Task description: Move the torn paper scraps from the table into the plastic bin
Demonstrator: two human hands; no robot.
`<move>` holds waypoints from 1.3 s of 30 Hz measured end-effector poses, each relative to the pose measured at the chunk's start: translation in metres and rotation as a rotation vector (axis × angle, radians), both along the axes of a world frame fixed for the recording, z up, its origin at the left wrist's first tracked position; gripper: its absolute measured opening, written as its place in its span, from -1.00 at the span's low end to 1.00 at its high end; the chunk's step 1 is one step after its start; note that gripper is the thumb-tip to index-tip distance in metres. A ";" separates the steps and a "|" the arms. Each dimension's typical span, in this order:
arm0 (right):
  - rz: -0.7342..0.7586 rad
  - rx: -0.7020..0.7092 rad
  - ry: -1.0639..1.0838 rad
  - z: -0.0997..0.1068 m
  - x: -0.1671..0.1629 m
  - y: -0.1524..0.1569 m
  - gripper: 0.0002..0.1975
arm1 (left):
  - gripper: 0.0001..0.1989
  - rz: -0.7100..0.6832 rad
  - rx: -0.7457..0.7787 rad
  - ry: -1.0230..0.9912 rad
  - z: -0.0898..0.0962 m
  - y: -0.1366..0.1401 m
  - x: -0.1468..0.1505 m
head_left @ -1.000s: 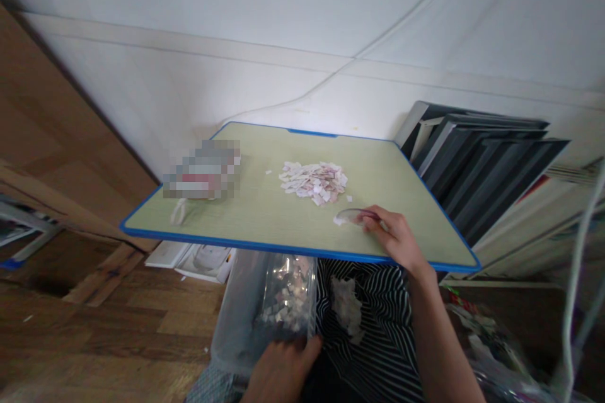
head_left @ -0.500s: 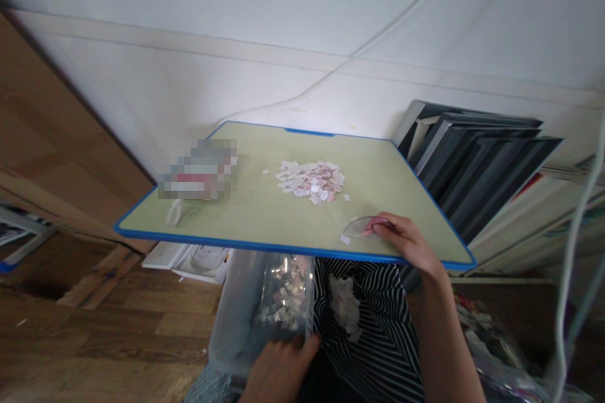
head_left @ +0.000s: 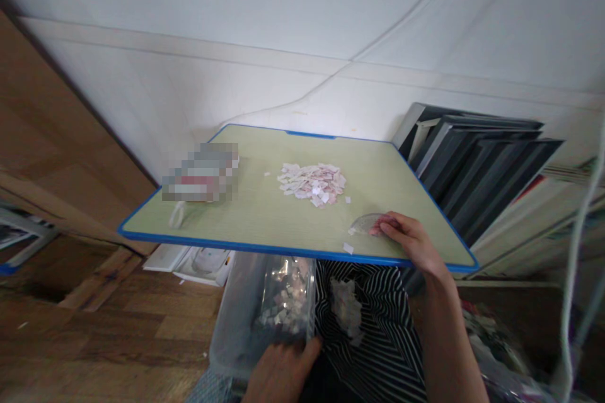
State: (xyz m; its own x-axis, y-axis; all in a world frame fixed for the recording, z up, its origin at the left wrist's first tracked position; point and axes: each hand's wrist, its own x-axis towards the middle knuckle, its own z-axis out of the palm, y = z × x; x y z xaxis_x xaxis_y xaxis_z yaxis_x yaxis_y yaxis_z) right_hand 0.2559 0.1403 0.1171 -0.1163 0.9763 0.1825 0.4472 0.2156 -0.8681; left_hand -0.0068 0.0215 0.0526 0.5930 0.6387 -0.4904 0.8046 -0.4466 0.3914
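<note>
My right hand [head_left: 405, 234] is closed on a clear, round-edged plastic piece [head_left: 363, 223] with pink at the gripped end; I cannot make out its exact kind. It is low over the tabletop, near the front right edge. Just below it lies a small white paper piece [head_left: 348, 247]. A heap of small white and pinkish paper pieces [head_left: 312, 182] lies mid-table. My left hand [head_left: 282, 368] grips the near right rim of a translucent plastic bin [head_left: 227, 327], thumb and fingers over the edge. Inside the bin is a clear bag [head_left: 283, 302] with many small pieces.
The pale green table [head_left: 255, 220] has a blue edge. A blurred-out packet [head_left: 203, 173] and a white loop [head_left: 176, 215] lie on its left. Dark folders [head_left: 482, 164] stand at right. Striped cloth [head_left: 378, 321] holding whitish scraps [head_left: 347, 308] hangs below. An open white box [head_left: 203, 262] is on the floor.
My right hand has shifted slightly right with the clear piece. The small paper piece near it now lies apart, closer to the table's front edge. My left hand stays on the bin.
</note>
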 end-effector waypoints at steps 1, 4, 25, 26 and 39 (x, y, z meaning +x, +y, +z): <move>0.036 -0.006 -0.023 0.002 -0.001 -0.002 -0.75 | -0.57 0.009 0.006 0.007 0.000 -0.001 0.000; 0.124 -0.024 -0.049 0.008 -0.003 -0.006 -0.78 | -0.56 0.024 0.021 0.006 0.002 -0.002 0.001; 0.056 0.030 0.031 0.000 -0.003 -0.002 -0.79 | -0.57 0.004 0.008 0.018 0.004 0.000 0.001; -0.015 0.062 0.052 -0.003 -0.003 0.002 -0.79 | -0.56 0.003 0.011 0.020 0.003 0.000 0.000; -0.256 0.123 0.036 -0.013 -0.014 0.029 -0.82 | -0.54 0.028 -0.008 -0.038 -0.002 -0.001 -0.002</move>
State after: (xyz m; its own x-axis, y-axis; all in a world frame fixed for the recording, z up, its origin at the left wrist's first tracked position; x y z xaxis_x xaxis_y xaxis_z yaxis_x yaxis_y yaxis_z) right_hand 0.2419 0.1688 0.1036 0.1395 0.9434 0.3010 0.4697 0.2045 -0.8588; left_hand -0.0084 0.0208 0.0501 0.5936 0.6514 -0.4727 0.8010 -0.4210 0.4257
